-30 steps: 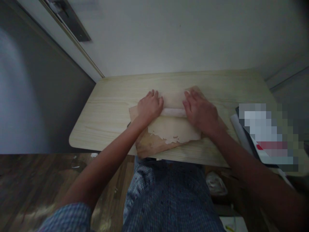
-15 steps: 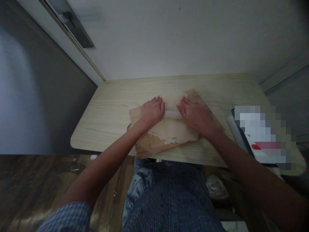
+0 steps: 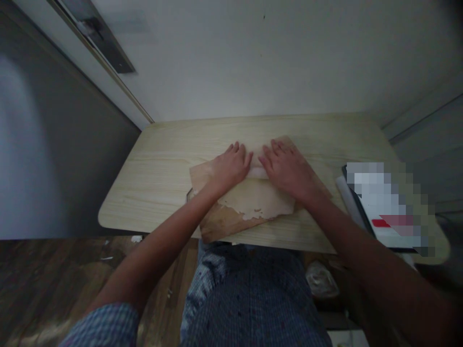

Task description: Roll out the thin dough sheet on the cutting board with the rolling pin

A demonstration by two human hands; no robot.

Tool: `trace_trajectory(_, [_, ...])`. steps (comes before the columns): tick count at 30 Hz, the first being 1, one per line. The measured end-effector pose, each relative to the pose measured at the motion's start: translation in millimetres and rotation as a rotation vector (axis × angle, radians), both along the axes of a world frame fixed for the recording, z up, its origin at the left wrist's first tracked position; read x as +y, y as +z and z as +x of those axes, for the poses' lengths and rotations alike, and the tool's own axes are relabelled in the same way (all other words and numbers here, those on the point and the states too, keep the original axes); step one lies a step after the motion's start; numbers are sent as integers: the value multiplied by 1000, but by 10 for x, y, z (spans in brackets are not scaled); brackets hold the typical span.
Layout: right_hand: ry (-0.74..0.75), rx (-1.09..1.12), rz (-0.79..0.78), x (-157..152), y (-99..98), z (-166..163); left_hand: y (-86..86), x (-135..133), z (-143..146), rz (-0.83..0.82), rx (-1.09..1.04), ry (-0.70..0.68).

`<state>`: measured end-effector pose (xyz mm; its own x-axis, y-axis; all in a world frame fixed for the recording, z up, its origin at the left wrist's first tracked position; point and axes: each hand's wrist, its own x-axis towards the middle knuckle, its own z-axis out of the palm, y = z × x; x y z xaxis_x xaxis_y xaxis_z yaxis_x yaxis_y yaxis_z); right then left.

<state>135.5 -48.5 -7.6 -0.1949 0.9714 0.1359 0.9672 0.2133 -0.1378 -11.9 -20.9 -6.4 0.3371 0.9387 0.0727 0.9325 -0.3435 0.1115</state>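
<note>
A thin pale sheet [image 3: 260, 195] with a ragged near edge lies over a brown board [image 3: 220, 224] on the table. Across the sheet runs a whitish rod or roll [image 3: 258, 173]; its ends are hidden under my hands, and I cannot tell its kind. My left hand [image 3: 233, 166] rests palm down over its left part, fingers stretched forward and open. Over its right part, my right hand [image 3: 284, 164] also lies palm down with fingers spread. Neither hand wraps round the rod.
The light wooden table [image 3: 155, 168] stands against a white wall [image 3: 231, 62]. At its right end lie a dark-edged flat item [image 3: 365, 219], partly blurred out, and a white tube-like thing [image 3: 349, 200]. A crumpled plastic bag [image 3: 321, 279] is below the table.
My hands have come closer together over the rod, so less of it shows between them. My fingers now reach further forward. The camera view has shifted slightly.
</note>
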Motion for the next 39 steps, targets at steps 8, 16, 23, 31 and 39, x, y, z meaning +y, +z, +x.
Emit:
trace_trajectory(8, [25,-1,27,-230,-41,-37,-40,-251,-48,92,4,-39])
trace_trajectory(16, [2,32,40,62,-29,23,32,40,57,24,14,42])
trace_trajectory(23, [3,18,108,-464,-90,-104,-89,-518,-90,188,12,-11])
trace_trajectory(31, [-55,45,81,-5,-37,-45,38,-33,79,14,8,53])
trace_trajectory(39, [-14,21,106,-461,-122,-150,-111,-450,-83,181,12,-10])
